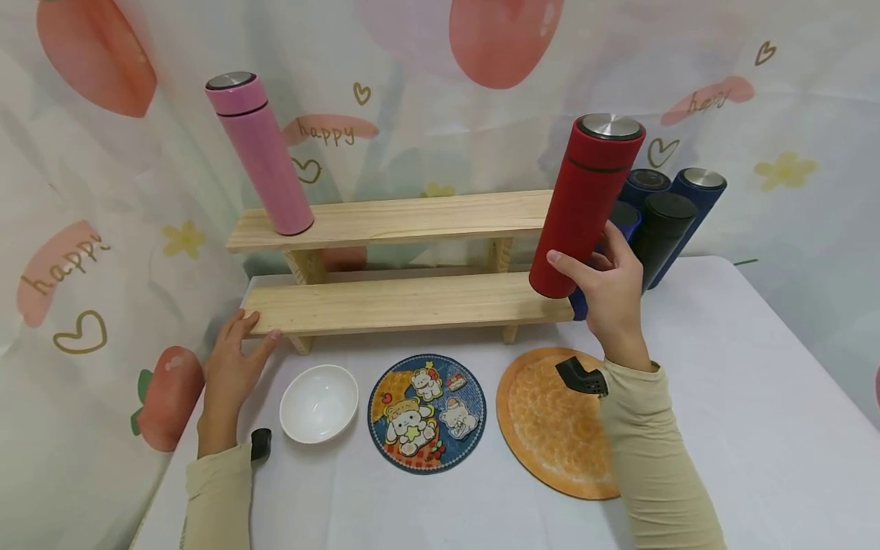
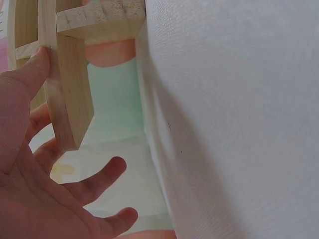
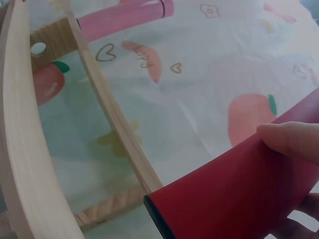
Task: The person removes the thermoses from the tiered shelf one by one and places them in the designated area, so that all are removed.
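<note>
A red insulated bottle (image 1: 584, 206) with a silver lid is gripped near its base by my right hand (image 1: 612, 294). In the head view it tilts over the right end of a two-step wooden shelf (image 1: 406, 304); whether its base touches the wood I cannot tell. The right wrist view shows the thumb lying along the red bottle (image 3: 224, 194). My left hand (image 1: 230, 367) holds the left end of the lower board, thumb at its edge. In the left wrist view, two fingers are partly behind the board (image 2: 67, 94) and two are spread apart.
On the upper board's left end stands a pink bottle (image 1: 264, 160). Several dark bottles (image 1: 663, 229) cluster behind my right hand. In front of the shelf lie a white bowl (image 1: 319, 403), a round cartoon mat (image 1: 426, 414) and an orange-brown round mat (image 1: 550, 424).
</note>
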The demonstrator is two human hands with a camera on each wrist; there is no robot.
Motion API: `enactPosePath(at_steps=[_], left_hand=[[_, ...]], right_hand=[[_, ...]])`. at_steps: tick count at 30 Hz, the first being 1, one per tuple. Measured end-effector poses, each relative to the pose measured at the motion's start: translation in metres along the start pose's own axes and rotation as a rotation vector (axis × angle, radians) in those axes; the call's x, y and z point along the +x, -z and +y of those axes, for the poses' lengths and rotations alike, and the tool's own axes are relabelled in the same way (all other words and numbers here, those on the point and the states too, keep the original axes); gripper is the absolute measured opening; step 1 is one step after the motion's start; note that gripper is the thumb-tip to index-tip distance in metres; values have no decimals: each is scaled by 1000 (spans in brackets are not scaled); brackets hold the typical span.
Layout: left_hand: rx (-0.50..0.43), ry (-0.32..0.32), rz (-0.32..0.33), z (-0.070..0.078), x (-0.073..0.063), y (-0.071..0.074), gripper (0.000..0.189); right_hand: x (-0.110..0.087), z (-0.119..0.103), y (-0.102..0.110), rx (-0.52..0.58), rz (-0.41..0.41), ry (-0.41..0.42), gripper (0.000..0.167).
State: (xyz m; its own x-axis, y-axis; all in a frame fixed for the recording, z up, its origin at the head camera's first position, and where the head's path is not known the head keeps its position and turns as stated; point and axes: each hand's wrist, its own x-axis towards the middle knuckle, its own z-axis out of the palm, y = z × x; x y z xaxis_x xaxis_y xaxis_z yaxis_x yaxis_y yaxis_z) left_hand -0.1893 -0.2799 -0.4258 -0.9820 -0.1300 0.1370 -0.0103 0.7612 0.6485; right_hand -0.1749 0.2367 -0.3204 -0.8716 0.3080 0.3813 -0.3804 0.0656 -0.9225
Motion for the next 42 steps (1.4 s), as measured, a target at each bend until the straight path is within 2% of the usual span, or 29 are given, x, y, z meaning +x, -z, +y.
enactPosePath(at_steps=[10, 23, 32, 42], left_hand=[[5, 8, -4, -1, -1, -1, 77], [-1, -4, 7, 1, -1, -2, 75], [9, 20, -9, 2, 0, 0, 77], [8, 18, -11, 1, 0, 1, 77]], right_hand=[[8, -6, 26, 83, 90, 16, 67], [10, -19, 53, 75, 154, 2, 69], [11, -26, 75, 231, 230, 36, 66], [14, -24, 102, 251, 312, 20, 66]])
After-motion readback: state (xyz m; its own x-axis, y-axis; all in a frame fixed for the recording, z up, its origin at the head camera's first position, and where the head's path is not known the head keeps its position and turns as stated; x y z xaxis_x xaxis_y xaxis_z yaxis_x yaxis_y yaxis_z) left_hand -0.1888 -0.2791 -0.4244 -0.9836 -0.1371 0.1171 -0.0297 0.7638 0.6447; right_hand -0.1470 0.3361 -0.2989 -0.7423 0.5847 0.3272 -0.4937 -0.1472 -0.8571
